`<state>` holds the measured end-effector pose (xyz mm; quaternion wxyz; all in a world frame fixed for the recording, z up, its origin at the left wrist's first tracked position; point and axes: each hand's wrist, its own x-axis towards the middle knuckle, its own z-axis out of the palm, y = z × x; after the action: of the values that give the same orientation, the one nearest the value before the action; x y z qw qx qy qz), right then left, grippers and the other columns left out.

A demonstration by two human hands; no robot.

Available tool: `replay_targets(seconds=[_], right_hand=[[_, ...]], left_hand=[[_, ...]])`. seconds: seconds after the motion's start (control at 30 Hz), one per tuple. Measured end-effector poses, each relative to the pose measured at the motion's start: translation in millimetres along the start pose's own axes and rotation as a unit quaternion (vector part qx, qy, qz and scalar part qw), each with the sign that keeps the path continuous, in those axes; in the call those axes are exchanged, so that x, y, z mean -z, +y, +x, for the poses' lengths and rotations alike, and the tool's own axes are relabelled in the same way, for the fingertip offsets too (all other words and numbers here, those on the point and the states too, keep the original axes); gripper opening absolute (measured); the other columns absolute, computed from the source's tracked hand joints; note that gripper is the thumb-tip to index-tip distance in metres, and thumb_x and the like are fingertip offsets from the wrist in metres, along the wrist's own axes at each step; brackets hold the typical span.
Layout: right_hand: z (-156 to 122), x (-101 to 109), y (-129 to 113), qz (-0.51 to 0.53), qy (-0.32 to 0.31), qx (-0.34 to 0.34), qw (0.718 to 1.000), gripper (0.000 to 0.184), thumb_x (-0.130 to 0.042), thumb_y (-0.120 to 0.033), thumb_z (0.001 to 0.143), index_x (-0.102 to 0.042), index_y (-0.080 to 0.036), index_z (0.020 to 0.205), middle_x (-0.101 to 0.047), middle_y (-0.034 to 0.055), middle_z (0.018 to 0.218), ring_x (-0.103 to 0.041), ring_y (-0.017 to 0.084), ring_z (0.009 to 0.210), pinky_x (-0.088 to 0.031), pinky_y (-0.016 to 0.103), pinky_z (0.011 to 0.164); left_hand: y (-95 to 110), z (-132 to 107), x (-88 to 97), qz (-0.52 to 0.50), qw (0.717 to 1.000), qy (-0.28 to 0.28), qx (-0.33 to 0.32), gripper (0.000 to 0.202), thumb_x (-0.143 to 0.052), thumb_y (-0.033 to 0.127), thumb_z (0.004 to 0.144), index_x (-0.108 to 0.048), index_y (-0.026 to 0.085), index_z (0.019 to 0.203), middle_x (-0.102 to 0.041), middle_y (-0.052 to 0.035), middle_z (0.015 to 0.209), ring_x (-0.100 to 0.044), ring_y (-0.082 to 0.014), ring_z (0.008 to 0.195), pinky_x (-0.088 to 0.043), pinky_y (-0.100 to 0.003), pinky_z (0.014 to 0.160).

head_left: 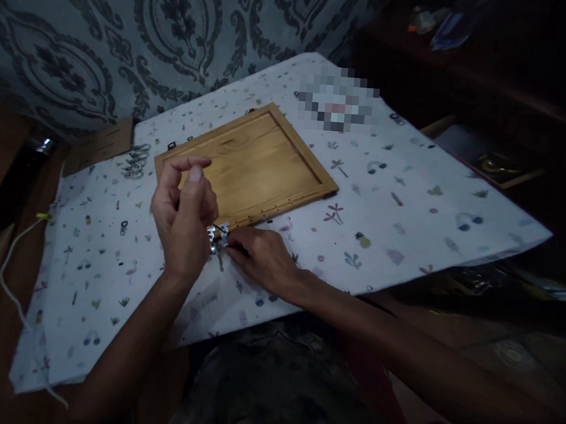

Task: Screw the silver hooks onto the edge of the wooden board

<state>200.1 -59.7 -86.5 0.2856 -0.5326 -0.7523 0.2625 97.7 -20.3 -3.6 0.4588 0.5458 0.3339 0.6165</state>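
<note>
**Two hands over a small metal fitting on a patterned tablecloth**

A table is covered with a white cloth (410, 209) printed with small plants and figures. It stands against a wall (131, 24) papered in grey damask, and the room to the right is dark.

On the cloth lies a shallow wooden frame (262, 161), set at a slant. Just off its near edge both hands meet over a small metal fitting (218, 234), which sits low over the cloth.

The right hand (262, 257) rests low on the cloth, its fingertips drawn together and pinching the fitting from the right. The left hand (184, 220) is raised beside it with its fingers curled inward and the thumb upright. Whether it grips the fitting is hidden behind the hand.

A small heap of metal pieces (136, 160) lies near the frame's left corner. A white cord (12, 262) trails off the table's left side.
</note>
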Motion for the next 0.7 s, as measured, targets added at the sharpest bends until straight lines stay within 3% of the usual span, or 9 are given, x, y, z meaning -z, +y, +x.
replay_targets(seconds=[0.17,0.3,0.43,0.57,0.7], right_hand=[[-0.4,0.9,-0.8,0.011,-0.007,0.001,1.000,0.011,-0.064,-0.023,0.096,-0.072,-0.017,0.097,-0.078,0.0059,0.090,-0.070,0.018,0.081,-0.042,0.027,0.070],[-0.9,0.9,-0.2,0.011,0.000,0.003,1.000,0.011,-0.064,-0.024,0.096,-0.072,-0.017,0.095,-0.077,0.0054,0.088,-0.069,0.018,0.079,-0.042,0.027,0.070],[-0.4,1.7,-0.3,0.006,-0.004,0.002,1.000,0.011,-0.064,-0.024,0.095,-0.073,-0.017,0.094,-0.077,0.0053,0.088,-0.068,0.017,0.078,-0.041,0.027,0.069],[0.3,2.4,-1.5,0.005,-0.004,-0.009,1.000,0.010,-0.066,-0.023,0.094,-0.073,-0.017,0.094,-0.077,0.0055,0.087,-0.068,0.018,0.077,-0.041,0.027,0.069],[1.2,1.9,0.3,0.015,0.005,-0.008,1.000,0.008,-0.068,-0.023,0.093,-0.074,-0.017,0.093,-0.077,0.0056,0.087,-0.068,0.018,0.079,-0.042,0.027,0.070]], left_hand=[[-3.9,5.6,0.1,0.003,0.997,-0.072,0.012,0.024,-0.068,0.044,0.094,-0.065,0.022,0.085,-0.024,0.0112,0.045,-0.022,-0.0045,0.034,-0.015,-0.019,0.036],[-0.5,5.5,3.4,0.011,0.992,-0.104,0.066,0.026,-0.075,0.044,0.088,-0.064,0.021,0.085,-0.024,0.0120,0.047,-0.026,-0.0051,0.032,-0.017,-0.020,0.035],[-0.4,5.6,6.1,0.008,0.990,-0.120,0.070,0.025,-0.076,0.043,0.087,-0.064,0.021,0.087,-0.025,0.0121,0.047,-0.026,-0.0050,0.033,-0.019,-0.019,0.036],[1.8,10.3,9.5,-0.003,0.995,-0.094,0.031,0.022,-0.075,0.040,0.087,-0.063,0.022,0.085,-0.023,0.0126,0.046,-0.021,-0.0047,0.034,-0.019,-0.019,0.036],[17.2,16.6,19.3,-0.032,0.998,-0.046,-0.021,0.015,-0.071,0.032,0.090,-0.063,0.022,0.082,-0.020,0.0123,0.045,-0.012,-0.0049,0.036,-0.016,-0.019,0.035]])
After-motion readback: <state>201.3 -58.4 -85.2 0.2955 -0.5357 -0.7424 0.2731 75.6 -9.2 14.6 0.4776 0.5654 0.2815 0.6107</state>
